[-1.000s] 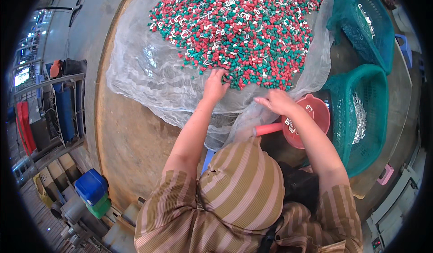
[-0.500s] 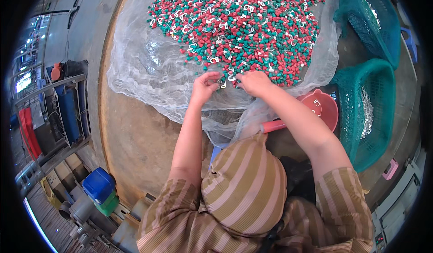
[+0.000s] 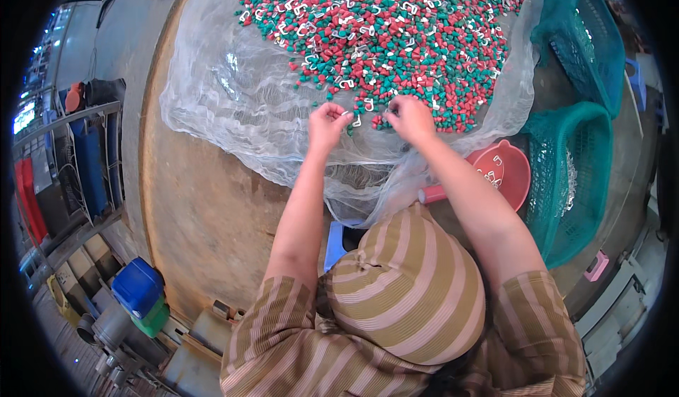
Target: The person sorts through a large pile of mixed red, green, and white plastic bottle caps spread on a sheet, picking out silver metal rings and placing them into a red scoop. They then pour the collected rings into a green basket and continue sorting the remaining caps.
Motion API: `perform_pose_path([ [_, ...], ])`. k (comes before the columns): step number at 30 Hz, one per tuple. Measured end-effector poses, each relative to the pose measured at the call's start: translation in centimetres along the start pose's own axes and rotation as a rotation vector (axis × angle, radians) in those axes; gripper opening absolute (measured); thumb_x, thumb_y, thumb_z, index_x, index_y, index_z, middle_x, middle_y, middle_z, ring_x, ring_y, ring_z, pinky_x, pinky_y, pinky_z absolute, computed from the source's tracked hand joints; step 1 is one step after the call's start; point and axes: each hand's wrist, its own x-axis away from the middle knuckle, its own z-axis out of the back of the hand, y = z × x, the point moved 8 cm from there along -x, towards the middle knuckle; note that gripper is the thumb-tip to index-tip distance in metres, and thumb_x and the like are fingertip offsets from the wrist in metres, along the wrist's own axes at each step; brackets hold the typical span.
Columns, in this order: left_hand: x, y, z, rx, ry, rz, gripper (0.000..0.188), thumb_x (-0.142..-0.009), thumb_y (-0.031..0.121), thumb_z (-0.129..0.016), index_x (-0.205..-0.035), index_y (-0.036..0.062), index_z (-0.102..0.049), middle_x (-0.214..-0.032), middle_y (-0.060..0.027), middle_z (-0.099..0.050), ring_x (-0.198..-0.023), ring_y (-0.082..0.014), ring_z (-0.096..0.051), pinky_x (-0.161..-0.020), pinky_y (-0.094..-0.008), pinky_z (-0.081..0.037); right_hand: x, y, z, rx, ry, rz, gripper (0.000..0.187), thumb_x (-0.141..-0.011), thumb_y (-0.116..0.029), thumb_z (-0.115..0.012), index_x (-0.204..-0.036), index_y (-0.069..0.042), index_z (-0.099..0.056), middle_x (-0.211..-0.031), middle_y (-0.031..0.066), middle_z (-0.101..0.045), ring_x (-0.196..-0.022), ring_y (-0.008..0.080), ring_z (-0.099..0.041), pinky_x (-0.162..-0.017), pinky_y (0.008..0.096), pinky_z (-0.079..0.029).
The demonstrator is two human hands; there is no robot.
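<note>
A heap of small red and green cone-like pieces, mixed with white plastic hooks, spreads over a sheer white mesh cloth. At the heap's near edge, my left hand is pinched, with a bit of white at its fingertips, too small to name. My right hand is also closed in a pinch just to the right; whatever its fingertips hold is hidden. A few hooks and loose pieces lie on the mesh in the gap between both hands.
Beside my right forearm stands a pink scoop with white hooks inside. Two teal baskets stand farther right, the nearer one holding clear or white pieces. A blue stool shows below the cloth. Machinery and a blue container are at lower left.
The view has shifted slightly. My hands have moved a little apart, and the left fingers have drawn together into a pinch. More hooks in the scoop show past my right forearm.
</note>
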Motion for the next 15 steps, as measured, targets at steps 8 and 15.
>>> perform_pose_path([
  [8, 2.0, 1.0, 0.0, 0.412, -0.281, 0.316, 0.02, -0.078, 0.014, -0.071, -0.084, 0.0077, -0.053, -0.064, 0.0002, -0.056, -0.057, -0.0088, -0.054, -0.047, -0.0215, -0.038, -1.4, 0.9, 1.2, -0.86, -0.283, -0.377, 0.017, -0.075, -0.018, -0.062, -0.083, -0.004, -0.066, -0.074, 0.005, -0.063, -0.066, 0.0163, -0.061, -0.06, 0.029, -0.049],
  [15, 2.5, 4.5, -2.9, -0.708, 0.012, -0.195, 0.024, -0.073, 0.017, -0.072, -0.086, 0.0062, -0.056, -0.074, -0.0125, -0.063, -0.07, -0.0324, -0.063, -0.061, -0.0421, -0.049, -1.8, -5.0, -1.8, 0.299, -0.179, 0.07, 0.034, -0.077, -0.021, -0.066, -0.11, -0.015, -0.064, -0.098, 0.0136, -0.062, -0.086, 0.0289, -0.064, -0.072, 0.0425, -0.052],
])
